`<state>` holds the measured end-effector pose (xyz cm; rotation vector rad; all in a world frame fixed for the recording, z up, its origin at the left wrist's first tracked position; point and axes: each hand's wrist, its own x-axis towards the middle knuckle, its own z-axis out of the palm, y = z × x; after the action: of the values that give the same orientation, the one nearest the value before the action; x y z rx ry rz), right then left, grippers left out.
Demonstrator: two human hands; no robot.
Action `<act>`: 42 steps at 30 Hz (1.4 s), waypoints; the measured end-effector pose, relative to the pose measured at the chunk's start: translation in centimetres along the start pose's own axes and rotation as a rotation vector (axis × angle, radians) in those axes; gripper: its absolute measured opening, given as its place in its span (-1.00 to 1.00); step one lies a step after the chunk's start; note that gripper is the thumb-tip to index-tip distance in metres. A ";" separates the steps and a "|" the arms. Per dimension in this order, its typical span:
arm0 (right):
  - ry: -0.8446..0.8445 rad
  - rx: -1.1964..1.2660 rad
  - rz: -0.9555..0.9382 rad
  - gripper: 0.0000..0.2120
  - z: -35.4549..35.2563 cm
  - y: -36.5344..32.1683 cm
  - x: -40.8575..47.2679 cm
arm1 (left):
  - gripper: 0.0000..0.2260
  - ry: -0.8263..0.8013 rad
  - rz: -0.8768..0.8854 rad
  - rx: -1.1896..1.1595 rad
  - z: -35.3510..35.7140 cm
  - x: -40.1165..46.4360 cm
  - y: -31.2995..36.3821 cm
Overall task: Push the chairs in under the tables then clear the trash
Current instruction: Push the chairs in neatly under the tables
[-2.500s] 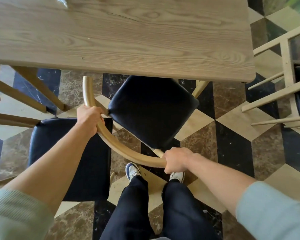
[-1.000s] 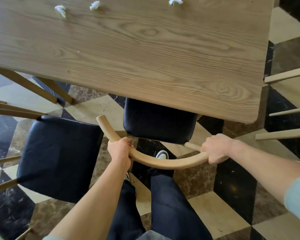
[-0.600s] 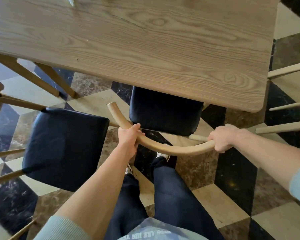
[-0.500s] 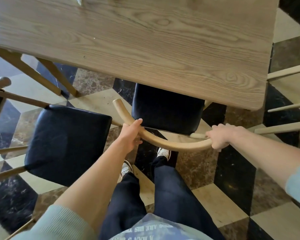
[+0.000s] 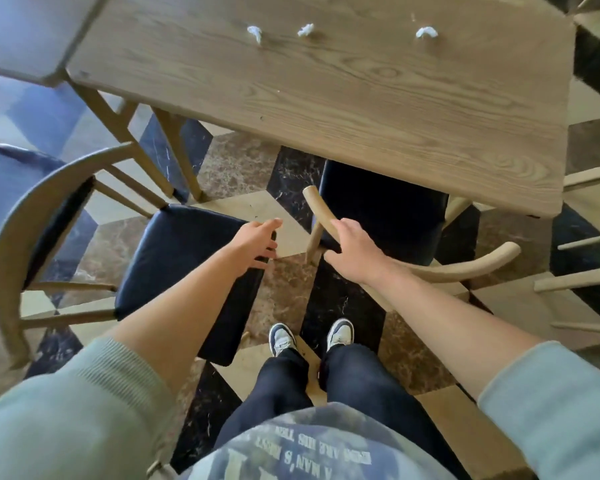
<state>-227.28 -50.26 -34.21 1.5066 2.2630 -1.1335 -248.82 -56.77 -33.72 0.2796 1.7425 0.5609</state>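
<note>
Wooden and curved, the backrest rail [image 5: 440, 268] of the chair [image 5: 381, 209] at the centre right of the frame ran from a free end at the centre down and out to a second free end at the right, its bow opening toward the table [image 5: 326, 84]. The black seat of this chair lay partly beneath the table's near edge. The right hand [image 5: 352, 251] rested on the left part of the rail, fingers loosely curled over it rather than clamped; the thumb side could not be seen clearly.

The left hand [image 5: 257, 242] was off the rail, held over the near right corner of a second chair [image 5: 184, 271] at the centre left, fingers extended and slightly spread, holding nothing. That second chair stood clear of the table, its seat pointing toward the right of the frame and its round backrest at the far left.

Three white crumpled scraps [image 5: 306, 30] lay in a row along the far side of the tabletop, at the upper centre. Table legs [image 5: 174, 150] stood between the second chair and the table's left end. Pale rungs of a third chair [image 5: 582, 278] occupied the right edge. Both shoes [image 5: 340, 334] stood on the patterned marble floor [image 5: 236, 164], just behind the first chair.
</note>
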 end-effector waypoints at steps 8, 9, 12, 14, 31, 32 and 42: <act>-0.170 0.084 -0.141 -0.50 6.9 -8.4 -2.1 | -0.73 0.346 0.114 -0.031 -10.4 -7.6 -6.4; -0.208 0.072 -0.165 -0.51 8.0 -9.5 -2.2 | -0.79 0.419 0.115 -0.023 -11.8 -8.7 -7.9; -0.268 0.047 -0.190 -0.51 11.1 -12.4 -3.1 | -0.84 0.531 0.071 -0.014 -15.8 -12.1 -12.4; -0.301 0.079 -0.188 -0.52 13.1 -14.3 -4.1 | -0.82 0.585 0.047 -0.071 -18.6 -13.8 -15.2; -0.442 0.523 0.086 -0.29 40.4 -43.6 -4.7 | -0.85 0.604 -0.176 -0.346 -45.9 -14.3 -38.8; -0.444 0.518 0.096 -0.27 41.2 -44.1 -4.7 | -0.84 0.577 -0.207 -0.338 -46.8 -14.6 -39.6; -0.442 0.543 0.170 -0.26 41.9 -46.5 -1.8 | -0.79 0.494 -0.205 -0.291 -54.0 -12.0 -36.3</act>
<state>-276.21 -89.01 -39.38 1.3857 1.5782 -1.9022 -293.87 -105.29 -33.44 -0.2637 2.0965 0.7664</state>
